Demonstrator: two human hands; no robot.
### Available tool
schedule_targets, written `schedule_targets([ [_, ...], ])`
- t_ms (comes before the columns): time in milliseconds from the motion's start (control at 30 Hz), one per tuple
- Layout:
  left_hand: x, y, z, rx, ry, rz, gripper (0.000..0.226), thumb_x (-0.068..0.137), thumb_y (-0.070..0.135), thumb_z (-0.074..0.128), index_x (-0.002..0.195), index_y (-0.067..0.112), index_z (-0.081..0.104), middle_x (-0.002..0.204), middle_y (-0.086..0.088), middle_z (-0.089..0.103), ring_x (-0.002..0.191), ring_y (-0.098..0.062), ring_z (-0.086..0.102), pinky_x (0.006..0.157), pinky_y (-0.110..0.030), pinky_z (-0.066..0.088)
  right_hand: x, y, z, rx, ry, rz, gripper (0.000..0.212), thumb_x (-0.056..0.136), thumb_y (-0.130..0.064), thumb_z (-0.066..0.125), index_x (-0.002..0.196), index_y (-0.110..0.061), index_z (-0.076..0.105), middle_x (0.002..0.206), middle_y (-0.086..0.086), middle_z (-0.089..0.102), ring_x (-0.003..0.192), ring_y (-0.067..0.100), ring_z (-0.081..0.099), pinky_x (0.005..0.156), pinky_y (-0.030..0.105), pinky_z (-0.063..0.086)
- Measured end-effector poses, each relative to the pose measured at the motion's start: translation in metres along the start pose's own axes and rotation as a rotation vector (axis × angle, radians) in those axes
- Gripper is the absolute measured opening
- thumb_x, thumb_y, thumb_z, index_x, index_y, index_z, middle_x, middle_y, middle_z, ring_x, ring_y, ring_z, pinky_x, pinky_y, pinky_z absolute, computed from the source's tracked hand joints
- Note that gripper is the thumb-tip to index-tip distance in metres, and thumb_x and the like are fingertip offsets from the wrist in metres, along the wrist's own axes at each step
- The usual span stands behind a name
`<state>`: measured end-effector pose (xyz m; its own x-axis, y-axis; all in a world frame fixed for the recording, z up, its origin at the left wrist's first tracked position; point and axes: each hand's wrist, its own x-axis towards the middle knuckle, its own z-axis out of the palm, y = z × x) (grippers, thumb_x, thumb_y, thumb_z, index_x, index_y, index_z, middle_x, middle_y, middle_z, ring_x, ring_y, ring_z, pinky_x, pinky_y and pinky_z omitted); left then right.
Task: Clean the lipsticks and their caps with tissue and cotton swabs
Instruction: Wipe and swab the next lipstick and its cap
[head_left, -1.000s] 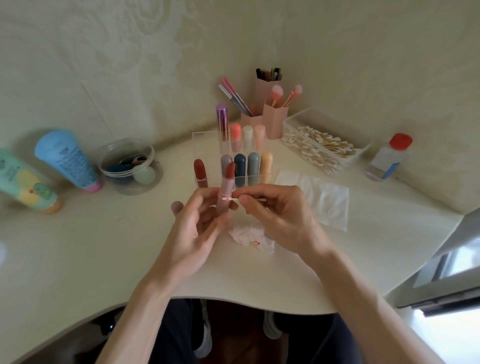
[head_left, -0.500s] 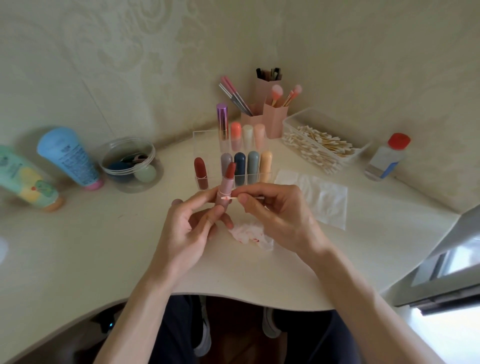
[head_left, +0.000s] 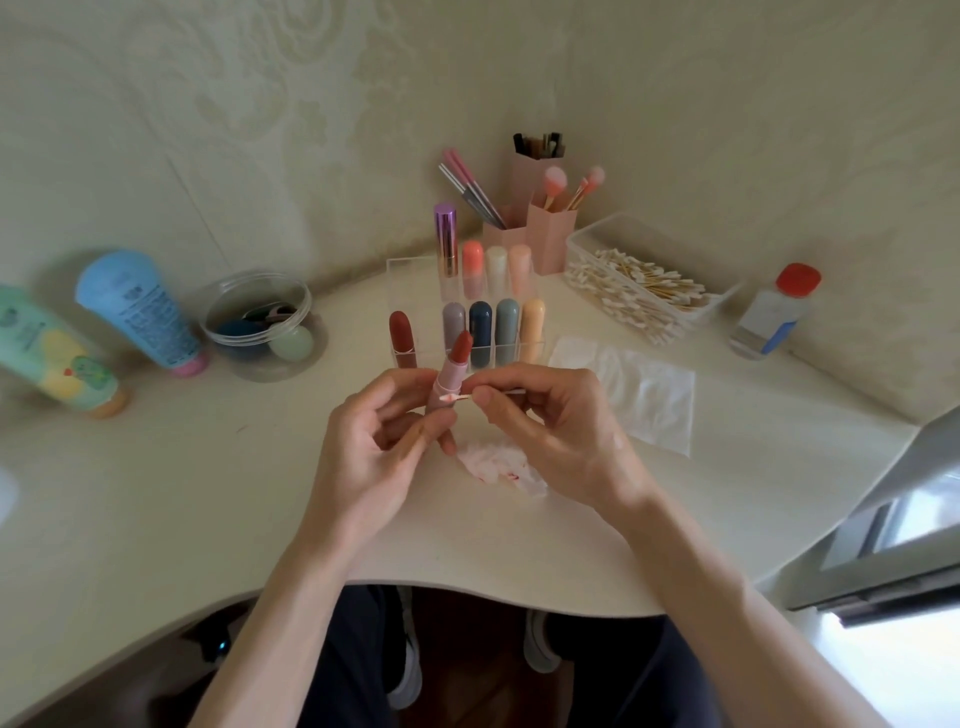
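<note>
- With the right hand (head_left: 561, 431), pinching a thin white-stemmed cotton swab (head_left: 456, 397) between thumb and fingertips, its pink-stained tip pressed to the collar of a pale pink lipstick tube (head_left: 445, 382) with a dark red bullet.
- With the left hand (head_left: 374, 447), holding that tube nearly upright by its lower end, above the cream table (head_left: 208, 493), in front of a clear acrylic organiser (head_left: 415, 270).
- Since a second ago: left fingers regripped looser and lower, swab tip kept at the same collar. Probably turning the tube to work round the rim, with this lipstick's cleaning judged midway.
- Directly under the hands, a crumpled white tissue (head_left: 498, 465) smeared red; to the right, a flat white tissue sheet (head_left: 639, 395).
- Hidden behind left fingers: the tube's base. Unclear whether the dark red capsule shape (head_left: 401, 332) at the organiser's left front is this tube's cap.
</note>
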<state>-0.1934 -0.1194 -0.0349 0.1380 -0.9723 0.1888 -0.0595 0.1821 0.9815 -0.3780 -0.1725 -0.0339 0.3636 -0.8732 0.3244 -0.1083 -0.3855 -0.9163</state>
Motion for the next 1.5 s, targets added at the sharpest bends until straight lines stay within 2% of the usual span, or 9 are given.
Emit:
schedule_targets([
  [100, -0.0015, -0.0022, -0.0032, 0.062, -0.047, 0.013, 0.021, 0.098, 0.02, 0.068, 0.117, 0.027, 0.074, 0.085, -0.01, 0.075, 0.08, -0.039, 0.07, 0.08, -0.041, 0.054, -0.0009, 0.0016, -0.0012, -0.001, 0.001, -0.002, 0.016, 0.102, -0.009, 0.068, 0.113, -0.01, 0.08, 0.1, 0.003, 0.08, 0.089, 0.034, 0.073, 0.082, 0.055, 0.056],
  [200, -0.0014, -0.0033, -0.0036, 0.08, -0.094, 0.008, 0.023, 0.097, 0.022, 0.07, 0.12, 0.027, 0.072, 0.087, -0.012, 0.072, 0.079, -0.031, 0.07, 0.083, -0.048, 0.055, -0.0009, 0.0029, -0.0015, -0.014, 0.003, -0.014, 0.017, 0.103, -0.01, 0.068, 0.114, -0.01, 0.08, 0.1, 0.005, 0.08, 0.09, 0.038, 0.072, 0.082, 0.058, 0.054],
  [367, -0.0016, -0.0015, -0.0015, 0.099, 0.014, 0.038, 0.028, 0.082, 0.025, 0.081, 0.109, 0.025, 0.077, 0.093, -0.004, 0.078, 0.073, -0.031, 0.07, 0.073, -0.038, 0.055, -0.0023, -0.0001, 0.002, -0.035, -0.042, -0.051, 0.018, 0.101, -0.006, 0.069, 0.114, -0.011, 0.08, 0.096, -0.008, 0.079, 0.076, 0.029, 0.068, 0.072, 0.044, 0.055],
  [467, -0.0014, -0.0037, -0.0021, 0.117, 0.053, 0.074, 0.032, 0.084, 0.02, 0.08, 0.115, 0.025, 0.076, 0.096, 0.004, 0.08, 0.069, -0.02, 0.071, 0.071, -0.032, 0.056, -0.0024, -0.0004, 0.0032, -0.06, -0.054, -0.057, 0.018, 0.102, -0.006, 0.067, 0.114, -0.01, 0.08, 0.096, -0.007, 0.078, 0.073, 0.025, 0.064, 0.069, 0.036, 0.052],
  [667, -0.0016, -0.0018, -0.0005, 0.054, 0.102, 0.042, 0.027, 0.081, 0.02, 0.08, 0.104, 0.013, 0.067, 0.099, -0.002, 0.08, 0.072, -0.026, 0.076, 0.074, -0.029, 0.059, -0.0023, -0.0019, 0.0037, -0.076, -0.035, -0.067, 0.018, 0.103, -0.007, 0.066, 0.114, -0.01, 0.08, 0.096, 0.002, 0.078, 0.078, 0.027, 0.066, 0.072, 0.045, 0.052],
  [933, -0.0002, 0.0005, -0.0015, 0.158, -0.021, 0.138, 0.022, 0.101, 0.017, 0.064, 0.122, 0.017, 0.07, 0.098, 0.002, 0.077, 0.078, -0.02, 0.073, 0.076, -0.032, 0.057, -0.003, 0.0015, 0.0029, -0.075, -0.001, -0.048, 0.018, 0.103, -0.006, 0.066, 0.113, -0.009, 0.08, 0.099, -0.002, 0.078, 0.078, 0.023, 0.066, 0.072, 0.035, 0.053],
  [1067, -0.001, -0.0018, 0.0001, 0.138, -0.003, 0.099, 0.026, 0.092, 0.019, 0.072, 0.117, 0.025, 0.071, 0.1, 0.004, 0.077, 0.083, -0.021, 0.075, 0.082, -0.034, 0.058, -0.0035, 0.0008, 0.0056, -0.081, -0.004, -0.061, 0.017, 0.103, -0.006, 0.065, 0.112, -0.008, 0.079, 0.095, -0.001, 0.077, 0.073, 0.021, 0.064, 0.069, 0.03, 0.051],
  [1233, 0.0007, -0.0036, 0.0006, 0.069, -0.001, 0.071, 0.027, 0.093, 0.0, 0.071, 0.111, 0.02, 0.072, 0.098, 0.002, 0.078, 0.073, -0.019, 0.075, 0.077, -0.021, 0.055, -0.0048, -0.0003, 0.0073, -0.09, 0.002, -0.065, 0.016, 0.103, -0.007, 0.066, 0.111, -0.008, 0.079, 0.094, -0.004, 0.076, 0.074, 0.017, 0.064, 0.07, 0.029, 0.051],
  [1500, -0.0015, -0.0023, 0.001, -0.007, -0.018, 0.049, 0.021, 0.096, 0.005, 0.067, 0.114, 0.006, 0.057, 0.101, -0.009, 0.079, 0.081, -0.03, 0.078, 0.062, -0.019, 0.05, -0.0046, -0.001, 0.0065, -0.086, 0.009, -0.057, 0.016, 0.103, -0.008, 0.065, 0.111, -0.01, 0.079, 0.098, -0.006, 0.077, 0.077, 0.022, 0.066, 0.073, 0.037, 0.054],
])
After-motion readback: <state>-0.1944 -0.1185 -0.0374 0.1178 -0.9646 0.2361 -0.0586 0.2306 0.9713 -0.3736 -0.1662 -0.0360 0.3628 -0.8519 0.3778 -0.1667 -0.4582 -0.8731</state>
